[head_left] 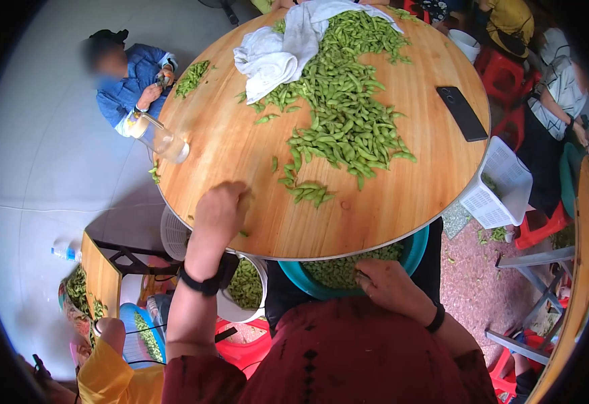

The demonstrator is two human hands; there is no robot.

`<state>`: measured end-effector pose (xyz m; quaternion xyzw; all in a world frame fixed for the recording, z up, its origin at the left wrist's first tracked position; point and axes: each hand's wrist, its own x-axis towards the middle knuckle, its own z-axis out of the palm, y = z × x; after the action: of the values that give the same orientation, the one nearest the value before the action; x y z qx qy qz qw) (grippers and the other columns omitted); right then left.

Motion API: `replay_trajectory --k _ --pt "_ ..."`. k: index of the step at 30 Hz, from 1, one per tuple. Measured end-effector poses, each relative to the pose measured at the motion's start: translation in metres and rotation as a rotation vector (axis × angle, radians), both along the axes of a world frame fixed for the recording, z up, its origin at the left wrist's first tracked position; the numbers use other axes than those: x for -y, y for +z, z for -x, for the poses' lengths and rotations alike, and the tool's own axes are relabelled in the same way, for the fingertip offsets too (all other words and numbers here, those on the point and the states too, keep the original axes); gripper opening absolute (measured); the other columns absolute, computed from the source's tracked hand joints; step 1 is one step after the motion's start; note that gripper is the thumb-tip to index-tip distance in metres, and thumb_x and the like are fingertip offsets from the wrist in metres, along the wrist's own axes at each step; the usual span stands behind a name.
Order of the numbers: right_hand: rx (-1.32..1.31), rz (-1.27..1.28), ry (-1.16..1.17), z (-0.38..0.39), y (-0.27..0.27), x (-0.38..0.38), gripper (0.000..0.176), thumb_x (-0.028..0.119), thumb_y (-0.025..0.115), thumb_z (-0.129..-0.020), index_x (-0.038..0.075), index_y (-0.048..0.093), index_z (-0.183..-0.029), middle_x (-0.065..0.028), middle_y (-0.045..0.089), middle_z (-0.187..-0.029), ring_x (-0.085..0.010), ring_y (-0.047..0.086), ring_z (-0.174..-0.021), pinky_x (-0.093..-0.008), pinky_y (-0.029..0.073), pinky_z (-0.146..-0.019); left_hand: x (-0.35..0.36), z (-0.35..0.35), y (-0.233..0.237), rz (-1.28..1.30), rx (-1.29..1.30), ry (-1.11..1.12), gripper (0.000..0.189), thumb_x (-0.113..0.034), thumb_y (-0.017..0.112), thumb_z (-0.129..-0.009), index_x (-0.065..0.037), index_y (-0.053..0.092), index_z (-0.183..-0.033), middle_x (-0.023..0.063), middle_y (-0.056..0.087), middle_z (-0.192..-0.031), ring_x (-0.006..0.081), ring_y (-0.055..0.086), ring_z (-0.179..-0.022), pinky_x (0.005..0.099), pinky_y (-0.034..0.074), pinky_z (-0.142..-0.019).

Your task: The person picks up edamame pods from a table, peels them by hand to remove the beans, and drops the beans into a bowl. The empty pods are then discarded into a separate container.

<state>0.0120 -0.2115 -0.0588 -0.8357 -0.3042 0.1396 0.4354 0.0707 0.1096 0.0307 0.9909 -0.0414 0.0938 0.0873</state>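
Note:
My left hand (220, 212) is over the near left edge of the round wooden table (254, 236), fingers curled downward. Whatever it may hold is hidden beneath it. Lower and to the right, my right hand (392, 286) is closed over the near rim of a teal basin (419, 250), thumb against the fingers; its contents cannot be made out. Shelled green beans (338, 273) fill much of that basin, which sits in my lap partly under the table. A long pile of green soybean pods (348, 108) covers the middle of the table, with a few loose pods (311, 193) nearest my left hand.
A white cloth (274, 60) lies against the pile. A clear jug (163, 140) stands at the left edge, a black phone (461, 113) at the right. Below are a white bucket (244, 286) and a white basket (500, 185). A person in blue (129, 84) sits left; others sit around.

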Motion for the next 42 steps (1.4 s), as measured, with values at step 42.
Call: replay_trajectory --k 42 --pt "-0.805 -0.761 -0.112 0.003 0.037 -0.005 0.020 0.017 0.044 -0.101 0.008 0.043 -0.119 -0.0054 0.058 -0.080 -0.0092 0.049 -0.051 -0.0217 0.039 -0.046 0.131 0.069 -0.042 0.829 -0.060 -0.431 0.032 -0.001 0.049 -0.096 -0.002 0.061 -0.126 0.0027 0.064 -0.090 0.0125 0.059 -0.079 0.0238 0.049 -0.075"
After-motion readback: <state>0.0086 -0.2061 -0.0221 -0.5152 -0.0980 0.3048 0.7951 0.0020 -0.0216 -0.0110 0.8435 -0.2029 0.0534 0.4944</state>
